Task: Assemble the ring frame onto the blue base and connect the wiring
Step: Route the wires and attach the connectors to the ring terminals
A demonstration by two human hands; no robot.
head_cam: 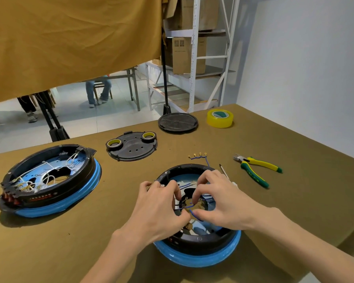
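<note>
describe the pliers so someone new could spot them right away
Start at the blue base under both hands, then look right and a little further back on the olive table. The pliers lie flat there, the only tool with yellow-and-green handles, beside a thin screwdriver.

- Green-and-yellow pliers [257, 169] are laid on the olive table [70, 242].
- A yellow tape roll [220, 118] is seen beside a black round cover [178, 121].
- Cardboard boxes [187, 55] are stacked on white shelving [193, 58].

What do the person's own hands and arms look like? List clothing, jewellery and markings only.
Both the left hand and the right hand are bare: no gloves, and no rings on the fingers that show. Both forearms are bare too, with no sleeve, watch or bracelet in view. No markings or cables on either.
</note>
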